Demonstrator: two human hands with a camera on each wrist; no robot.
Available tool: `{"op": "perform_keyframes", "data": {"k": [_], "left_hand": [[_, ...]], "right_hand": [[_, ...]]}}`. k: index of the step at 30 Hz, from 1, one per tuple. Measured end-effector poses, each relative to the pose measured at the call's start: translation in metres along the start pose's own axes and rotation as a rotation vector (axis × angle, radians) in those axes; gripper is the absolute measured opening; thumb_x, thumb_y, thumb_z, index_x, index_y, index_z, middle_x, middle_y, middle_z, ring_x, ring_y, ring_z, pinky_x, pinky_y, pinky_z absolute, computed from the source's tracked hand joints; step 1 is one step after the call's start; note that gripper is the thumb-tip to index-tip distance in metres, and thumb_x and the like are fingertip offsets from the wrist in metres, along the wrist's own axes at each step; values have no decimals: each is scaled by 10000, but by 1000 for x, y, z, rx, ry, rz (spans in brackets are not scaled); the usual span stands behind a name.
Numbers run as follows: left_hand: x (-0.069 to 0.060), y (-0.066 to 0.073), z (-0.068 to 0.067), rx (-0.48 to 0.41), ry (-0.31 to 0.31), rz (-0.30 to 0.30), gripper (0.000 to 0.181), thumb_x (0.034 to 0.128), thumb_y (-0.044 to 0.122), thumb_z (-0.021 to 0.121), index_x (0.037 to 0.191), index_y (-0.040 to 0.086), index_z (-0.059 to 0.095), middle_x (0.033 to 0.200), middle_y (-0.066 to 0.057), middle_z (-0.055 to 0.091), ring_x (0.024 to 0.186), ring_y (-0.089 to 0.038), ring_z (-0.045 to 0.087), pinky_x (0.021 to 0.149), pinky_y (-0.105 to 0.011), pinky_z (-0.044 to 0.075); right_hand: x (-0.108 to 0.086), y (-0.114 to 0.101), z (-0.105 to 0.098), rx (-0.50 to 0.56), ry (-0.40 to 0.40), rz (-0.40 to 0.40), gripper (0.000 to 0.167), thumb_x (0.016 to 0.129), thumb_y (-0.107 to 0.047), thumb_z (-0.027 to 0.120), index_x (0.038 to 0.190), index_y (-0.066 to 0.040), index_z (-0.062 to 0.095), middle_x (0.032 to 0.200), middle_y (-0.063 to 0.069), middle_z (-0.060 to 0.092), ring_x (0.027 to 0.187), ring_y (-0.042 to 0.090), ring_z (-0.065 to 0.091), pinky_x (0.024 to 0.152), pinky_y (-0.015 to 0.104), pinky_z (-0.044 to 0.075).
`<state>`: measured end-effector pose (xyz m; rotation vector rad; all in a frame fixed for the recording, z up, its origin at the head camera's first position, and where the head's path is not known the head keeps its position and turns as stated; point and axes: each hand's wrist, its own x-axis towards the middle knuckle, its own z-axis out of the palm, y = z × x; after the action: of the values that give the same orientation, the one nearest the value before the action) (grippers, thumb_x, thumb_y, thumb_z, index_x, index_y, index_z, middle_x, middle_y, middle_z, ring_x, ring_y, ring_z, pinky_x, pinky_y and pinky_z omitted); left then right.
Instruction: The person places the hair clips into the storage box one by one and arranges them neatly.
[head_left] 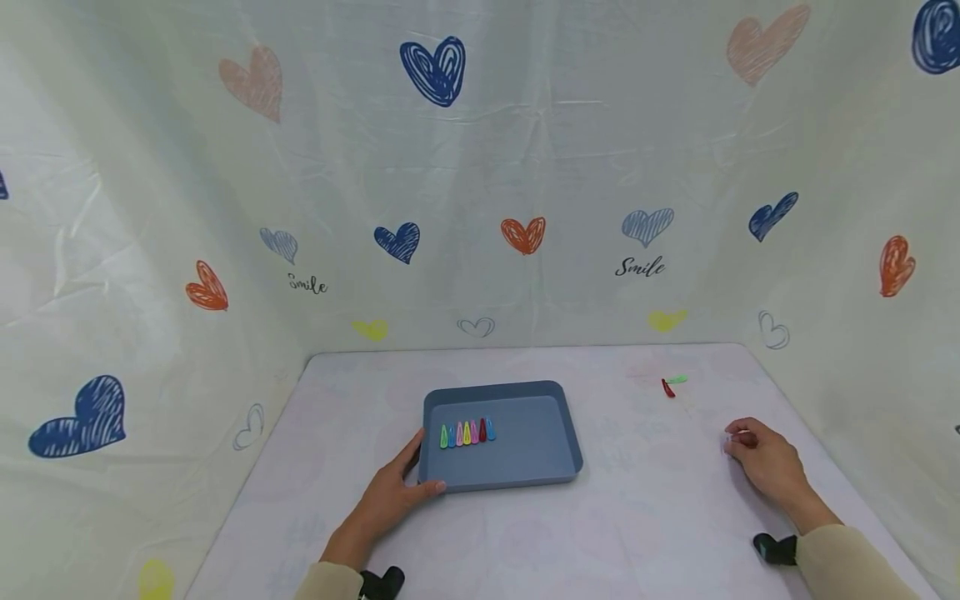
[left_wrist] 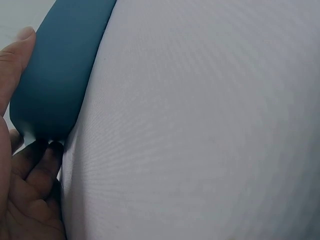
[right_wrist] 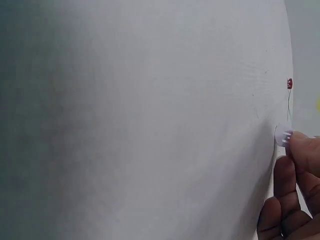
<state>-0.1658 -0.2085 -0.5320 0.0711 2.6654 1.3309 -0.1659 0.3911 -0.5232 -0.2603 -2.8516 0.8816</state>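
Observation:
A blue-grey tray [head_left: 525, 450] holds a row of several coloured clips [head_left: 467, 432] in its left half: green, blue, pink, yellow and dark red. My left hand [head_left: 384, 502] grips the tray's left end near its front corner. In the left wrist view that hand [left_wrist: 32, 195] has its thumb at the upper side of the tray [left_wrist: 62, 75] and its fingertips at the underside. Off to the right of the tray, my right hand [head_left: 772, 468] is just above the table. In the right wrist view the hand [right_wrist: 300, 187] pinches a small pale clip [right_wrist: 282, 136] between thumb and finger.
On the white table [head_left: 645, 517], a red clip [head_left: 668, 389] and a green clip [head_left: 677, 379] lie close together at the back right. A white curtain with printed hearts [head_left: 522, 237] hangs behind the table.

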Motion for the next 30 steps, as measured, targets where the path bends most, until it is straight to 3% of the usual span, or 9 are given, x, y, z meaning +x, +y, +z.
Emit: {"op": "perform_keyframes", "data": {"k": [3, 9, 20, 26, 30], "left_hand": [[0, 0, 0, 2, 0, 3, 1081, 826, 551, 870, 1687, 250, 291, 1706, -135, 351, 1584, -404, 304, 1252, -629, 305], [0, 2, -1, -3, 1, 8, 1070, 832, 529, 873, 1685, 237, 298, 1702, -139, 356, 1580, -404, 312, 1252, -625, 307], [0, -1, 2, 16, 11, -1, 1084, 821, 544, 876, 1686, 240, 296, 1700, -140, 361, 1575, -408, 322, 1245, -627, 319], [0, 0, 1, 16, 15, -8, 1087, 815, 556, 876, 1684, 247, 301, 1699, -137, 363, 1575, -407, 322, 1242, -632, 322], [-1, 1, 1, 13, 12, -11, 1083, 819, 559, 872, 1685, 257, 297, 1705, -130, 354, 1578, -404, 318, 1243, -631, 322]], "right_hand": [[0, -2, 1, 18, 26, 5, 226, 1002, -76, 638, 1209, 13, 617, 1062, 253, 708, 901, 347, 675, 695, 345, 464], [1, -19, 3, 203, -14, 93, 298, 1038, -55, 591, 1309, 57, 536, 1139, 340, 678, 708, 207, 723, 575, 282, 617], [12, -57, 16, 390, 17, 170, 317, 1057, -56, 613, 1349, 58, 563, 1054, 208, 719, 755, 104, 756, 657, 288, 652], [19, -85, 26, 442, 28, 171, 334, 1067, -69, 606, 1377, 36, 544, 1110, 224, 688, 782, 67, 732, 677, 268, 649], [23, -104, 31, 505, 41, 116, 303, 1052, -46, 625, 1336, 36, 562, 1087, 219, 698, 785, 47, 721, 666, 262, 648]]}}
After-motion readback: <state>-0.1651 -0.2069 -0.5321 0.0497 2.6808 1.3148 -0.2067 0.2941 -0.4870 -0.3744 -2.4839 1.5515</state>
